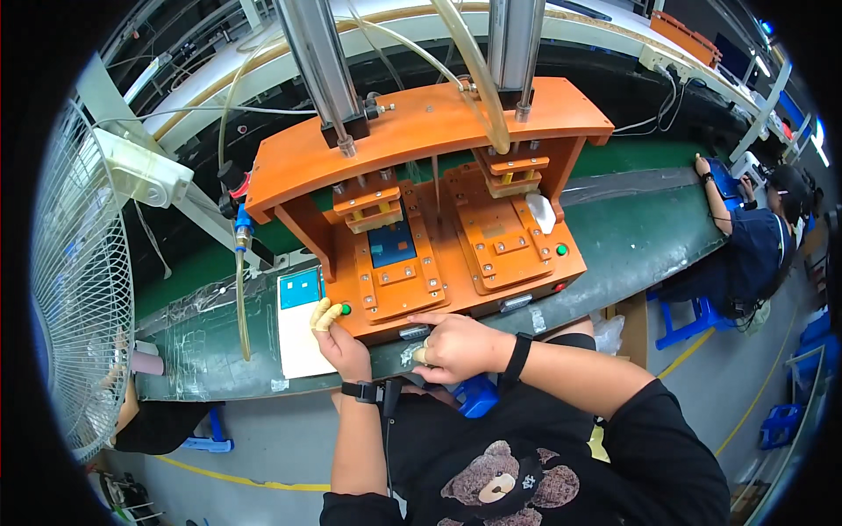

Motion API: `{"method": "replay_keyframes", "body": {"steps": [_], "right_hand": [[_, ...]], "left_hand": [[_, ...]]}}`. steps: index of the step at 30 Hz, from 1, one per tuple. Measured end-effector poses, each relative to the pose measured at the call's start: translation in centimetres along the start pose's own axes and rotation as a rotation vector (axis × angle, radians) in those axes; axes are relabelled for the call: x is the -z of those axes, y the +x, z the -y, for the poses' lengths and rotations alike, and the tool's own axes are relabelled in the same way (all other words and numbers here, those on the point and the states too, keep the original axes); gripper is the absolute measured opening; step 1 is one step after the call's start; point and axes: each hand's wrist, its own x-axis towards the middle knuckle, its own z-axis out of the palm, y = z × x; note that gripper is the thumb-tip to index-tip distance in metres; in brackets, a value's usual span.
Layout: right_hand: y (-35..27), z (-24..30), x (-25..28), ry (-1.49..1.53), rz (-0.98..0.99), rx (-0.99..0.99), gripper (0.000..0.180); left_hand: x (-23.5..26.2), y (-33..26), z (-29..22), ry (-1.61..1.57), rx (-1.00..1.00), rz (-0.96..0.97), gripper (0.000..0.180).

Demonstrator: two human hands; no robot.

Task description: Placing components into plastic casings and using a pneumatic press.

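Note:
My left hand (342, 346), with yellowish finger cots on its fingertips, is beside the left green button (346, 309) of an orange two-station press (421, 145). Its fingers stretch upward and hold nothing. My right hand (462, 348) is at the press's front edge, index finger reaching left above a small counter (416, 332); its other fingers are partly curled, with nothing visible in them. A dark blue flat panel (391, 245) lies in the left fixture (399, 285), partly under the left press head (373, 210). The right fixture (504, 244) shows its orange plate.
A white sheet (301, 346) with a blue flat piece (300, 289) lies left of the press. A white rounded piece (540, 213) rests on its right side. A fan (81, 280) stands far left. A co-worker (754, 228) sits far right at the green bench (649, 232).

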Motion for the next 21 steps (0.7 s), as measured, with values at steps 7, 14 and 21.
{"method": "replay_keyframes", "body": {"steps": [7, 14, 21], "right_hand": [[0.0, -0.2, -0.1, 0.047, 0.009, -0.036, 0.029], [0.0, -0.1, -0.1, 0.023, 0.039, -0.047, 0.029], [-2.3, -0.8, 2.2, -0.013, 0.072, -0.106, 0.027]], "left_hand": [[0.0, 0.1, -0.3, -0.01, -0.021, 0.019, 0.024], [0.2, 0.1, -0.4, 0.011, -0.021, 0.019, 0.023], [-0.4, 0.0, 0.2, -0.039, -0.022, 0.036, 0.023]]}}
